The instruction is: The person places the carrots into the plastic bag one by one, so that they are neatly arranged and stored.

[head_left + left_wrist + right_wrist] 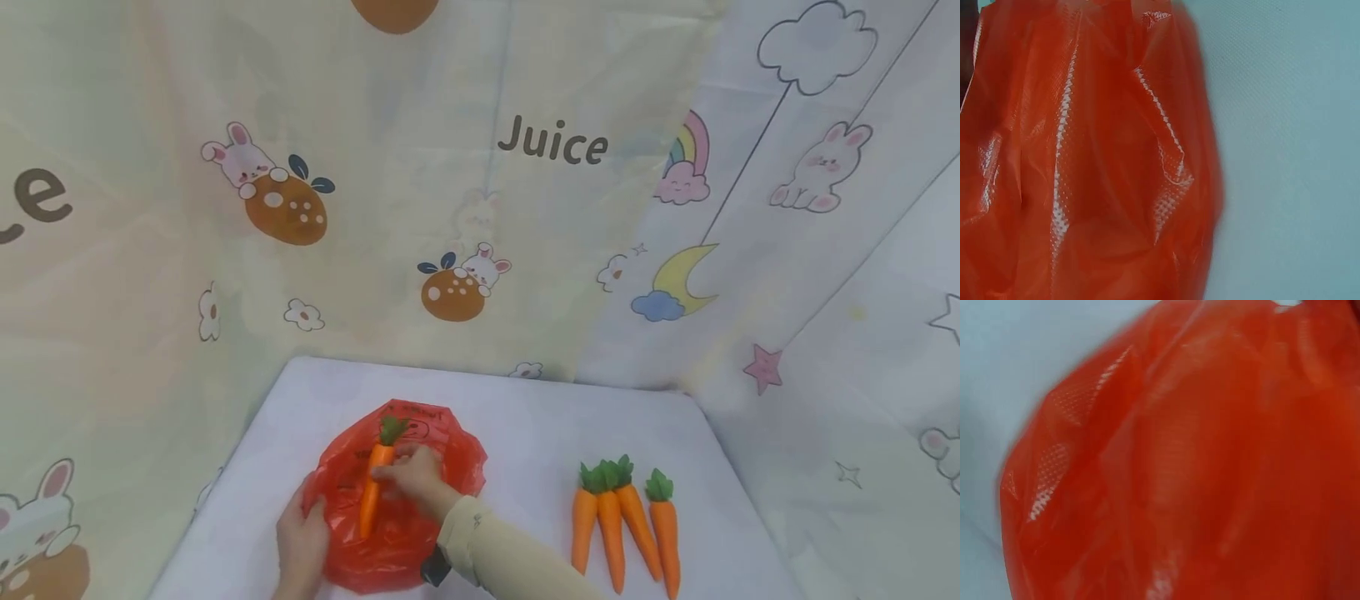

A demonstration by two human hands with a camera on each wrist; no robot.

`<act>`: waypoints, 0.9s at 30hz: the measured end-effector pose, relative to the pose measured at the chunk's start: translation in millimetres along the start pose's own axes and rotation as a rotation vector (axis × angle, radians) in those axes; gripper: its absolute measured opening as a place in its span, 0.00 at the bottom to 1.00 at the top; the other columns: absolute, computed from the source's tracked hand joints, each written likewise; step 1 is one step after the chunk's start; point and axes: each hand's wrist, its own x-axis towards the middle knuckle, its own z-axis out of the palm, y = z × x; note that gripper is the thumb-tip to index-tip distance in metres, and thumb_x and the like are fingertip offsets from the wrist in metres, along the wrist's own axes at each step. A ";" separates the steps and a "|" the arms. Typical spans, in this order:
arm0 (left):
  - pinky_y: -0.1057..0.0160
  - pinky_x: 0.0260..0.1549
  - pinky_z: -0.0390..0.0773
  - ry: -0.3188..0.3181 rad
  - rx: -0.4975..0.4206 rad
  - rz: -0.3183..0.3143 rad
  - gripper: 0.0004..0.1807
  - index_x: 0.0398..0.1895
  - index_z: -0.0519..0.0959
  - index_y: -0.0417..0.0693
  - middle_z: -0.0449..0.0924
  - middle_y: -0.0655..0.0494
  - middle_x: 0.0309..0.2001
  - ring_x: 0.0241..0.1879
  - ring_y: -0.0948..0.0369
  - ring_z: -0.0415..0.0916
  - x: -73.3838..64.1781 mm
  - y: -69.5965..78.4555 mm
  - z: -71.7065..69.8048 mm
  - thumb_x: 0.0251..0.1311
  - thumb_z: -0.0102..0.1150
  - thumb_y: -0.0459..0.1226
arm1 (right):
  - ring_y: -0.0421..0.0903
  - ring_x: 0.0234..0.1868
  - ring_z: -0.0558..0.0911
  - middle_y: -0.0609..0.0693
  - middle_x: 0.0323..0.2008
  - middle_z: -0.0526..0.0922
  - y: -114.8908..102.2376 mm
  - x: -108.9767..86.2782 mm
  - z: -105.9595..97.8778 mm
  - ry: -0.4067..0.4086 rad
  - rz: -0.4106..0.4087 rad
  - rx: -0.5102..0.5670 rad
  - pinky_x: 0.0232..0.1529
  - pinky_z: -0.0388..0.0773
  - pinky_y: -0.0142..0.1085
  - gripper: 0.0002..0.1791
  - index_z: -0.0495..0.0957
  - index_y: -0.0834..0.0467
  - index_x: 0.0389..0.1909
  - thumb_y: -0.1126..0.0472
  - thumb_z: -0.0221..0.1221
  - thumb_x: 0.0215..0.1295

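Observation:
A red plastic bag (pixel 405 550) with dark print is spread out on the table, its film crinkled. My left hand (pixel 302 533) grips the bag's left edge between thumb and fingers. Over the bag's middle is an orange carrot (pixel 370 500) with a green leafy top, tilted with its leaves to the back. My right hand (pixel 416 479) holds this carrot from the right, near its upper half. Whether the carrot is inside the bag's mouth or on top of it, I cannot tell. Red film (pixel 1104 156) fills most of the left wrist view, and the same film (pixel 1210 456) fills the right wrist view.
Several more carrots (pixel 611 533) with green tops lie side by side on the right of the white table (pixel 517 433). A printed cloth (pixel 390 283) with rabbits and the word "Juice" hangs behind and around the table. A small black object (pixel 435 568) sits under the right wrist.

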 end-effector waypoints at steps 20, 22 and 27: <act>0.40 0.67 0.63 -0.070 0.014 0.046 0.32 0.82 0.44 0.42 0.54 0.38 0.77 0.71 0.41 0.58 0.0 4.5 2.4 0.78 0.37 0.32 | 0.51 0.40 0.83 0.50 0.42 0.82 15.5 5.2 10.3 -0.124 -0.001 -0.042 0.48 0.84 0.54 0.27 0.72 0.61 0.63 0.61 0.68 0.65; 0.40 0.67 0.63 -0.071 0.019 0.049 0.32 0.82 0.44 0.42 0.55 0.38 0.77 0.71 0.42 0.58 -0.2 4.9 2.0 0.79 0.37 0.32 | 0.53 0.42 0.82 0.50 0.43 0.81 13.6 2.1 9.8 -0.155 -0.002 -0.042 0.51 0.83 0.56 0.26 0.73 0.60 0.63 0.61 0.67 0.66; 0.41 0.67 0.63 -0.070 0.031 0.052 0.31 0.81 0.45 0.40 0.55 0.37 0.76 0.72 0.41 0.57 -0.6 4.9 2.5 0.79 0.37 0.32 | 0.56 0.48 0.79 0.51 0.49 0.78 11.6 -3.9 5.7 -0.247 0.048 -0.076 0.54 0.78 0.62 0.25 0.74 0.55 0.63 0.58 0.66 0.66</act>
